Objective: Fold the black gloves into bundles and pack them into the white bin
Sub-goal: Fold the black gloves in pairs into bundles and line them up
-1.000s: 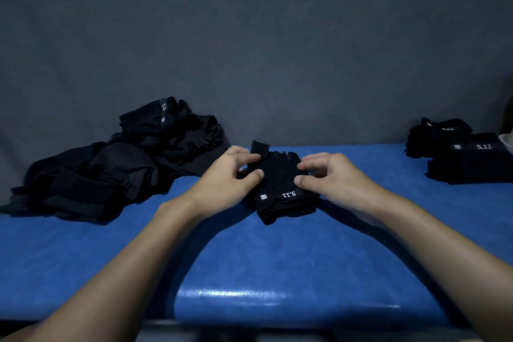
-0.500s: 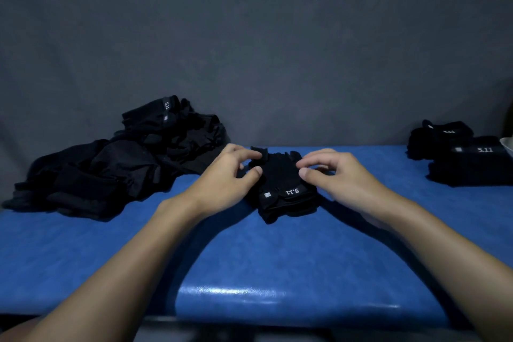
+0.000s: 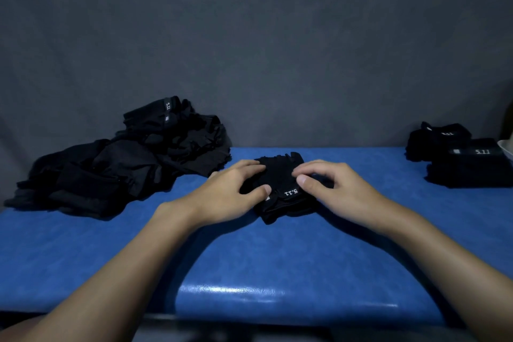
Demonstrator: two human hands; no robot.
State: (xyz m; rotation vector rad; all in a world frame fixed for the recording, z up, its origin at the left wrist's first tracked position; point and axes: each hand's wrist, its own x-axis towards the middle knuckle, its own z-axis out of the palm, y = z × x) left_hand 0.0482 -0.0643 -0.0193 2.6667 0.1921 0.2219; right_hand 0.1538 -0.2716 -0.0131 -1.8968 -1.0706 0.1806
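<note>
**Gripping a black glove at the centre of the blue table**

Both bare hands meet on one black glove (image 3: pixel 280 175), which lies on the blue table (image 3: pixel 249 258) just above the middle of the frame. The left hand (image 3: pixel 230 194) covers the glove's left side. Its fingers are curled over the top of the fabric and its thumb is pressed in near the cuff, so the hand grips the glove. The right hand (image 3: pixel 338 189) comes in from the right with its fingers bent and pinches the glove's right side. Its thumb tip sits just beside the white "5.11" label (image 3: pixel 291 192), which reads upside down from this view. The glove's short finger stubs point toward the far edge of the table.

At centre left a loose pile of unfolded black gloves (image 3: pixel 125 164) spreads along the back of the table, well apart from the hands. At the right edge of the frame folded glove bundles (image 3: pixel 469 166) are stacked together, and one shows a "5.11" mark. Just beyond them a sliver of the white bin (image 3: pixel 507 147) is cut off by the frame, and its contents cannot be seen. A grey backdrop (image 3: pixel 249 36) fills the upper half of the frame.
</note>
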